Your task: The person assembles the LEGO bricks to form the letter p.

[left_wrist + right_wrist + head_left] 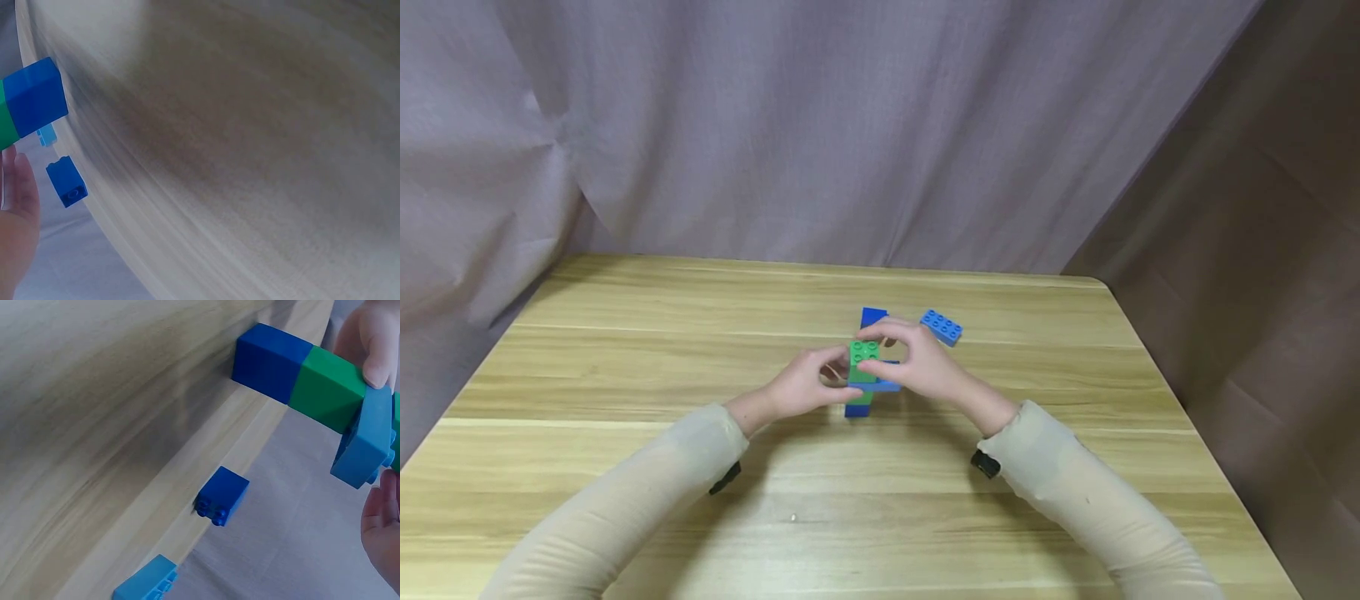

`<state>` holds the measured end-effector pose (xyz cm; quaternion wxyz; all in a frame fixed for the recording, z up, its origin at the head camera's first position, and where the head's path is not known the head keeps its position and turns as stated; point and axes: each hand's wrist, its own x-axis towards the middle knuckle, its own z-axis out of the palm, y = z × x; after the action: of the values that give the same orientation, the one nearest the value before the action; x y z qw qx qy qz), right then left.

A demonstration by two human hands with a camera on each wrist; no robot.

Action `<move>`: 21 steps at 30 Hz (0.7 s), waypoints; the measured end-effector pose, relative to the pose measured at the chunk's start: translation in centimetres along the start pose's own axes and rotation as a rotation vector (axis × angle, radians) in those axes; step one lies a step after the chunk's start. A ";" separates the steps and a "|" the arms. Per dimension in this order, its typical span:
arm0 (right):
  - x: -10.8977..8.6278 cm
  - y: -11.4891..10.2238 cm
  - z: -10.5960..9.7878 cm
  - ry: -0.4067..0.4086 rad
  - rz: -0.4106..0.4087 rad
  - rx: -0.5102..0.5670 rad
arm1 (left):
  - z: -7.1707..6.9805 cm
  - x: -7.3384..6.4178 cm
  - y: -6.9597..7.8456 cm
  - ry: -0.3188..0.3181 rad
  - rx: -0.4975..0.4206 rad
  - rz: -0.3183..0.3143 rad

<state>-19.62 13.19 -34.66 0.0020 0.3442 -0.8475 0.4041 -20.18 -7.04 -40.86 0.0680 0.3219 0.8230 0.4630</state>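
An upright stack of toy building bricks is between the two hands. From the bottom up it has a dark blue brick (273,362), a green brick (328,390), a long light blue brick (369,437) jutting out to the right, and a top green brick (863,373) with its studs up. My right hand (928,362) pinches that top green brick between thumb and fingers. Thumb at the light blue brick, my left hand (801,385) grips the stack from the left; its other fingers are partly hidden behind the bricks.
Behind the stack lies a loose dark blue brick (222,494), partly covered by the right hand in the head view. Farther right on the wooden table (625,333) is a light blue brick (942,327), studs up. A grey curtain (775,125) hangs along the table's far edge.
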 end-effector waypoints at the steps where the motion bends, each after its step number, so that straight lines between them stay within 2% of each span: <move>1: 0.0 -0.1 0.0 0.003 -0.004 -0.001 | 0.0 0.0 0.0 -0.001 -0.002 0.000; 11: 0.0 -0.4 -0.1 -0.008 -0.008 -0.042 | 0.0 0.0 0.0 -0.001 -0.009 0.004; 21: 0.2 -0.8 -0.4 -0.056 -0.030 -0.100 | 0.1 0.0 -0.2 0.000 -0.028 0.003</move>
<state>-19.42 12.95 -33.76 0.0016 0.3675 -0.8611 0.3514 -20.23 -7.02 -41.08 0.0718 0.3219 0.8160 0.4747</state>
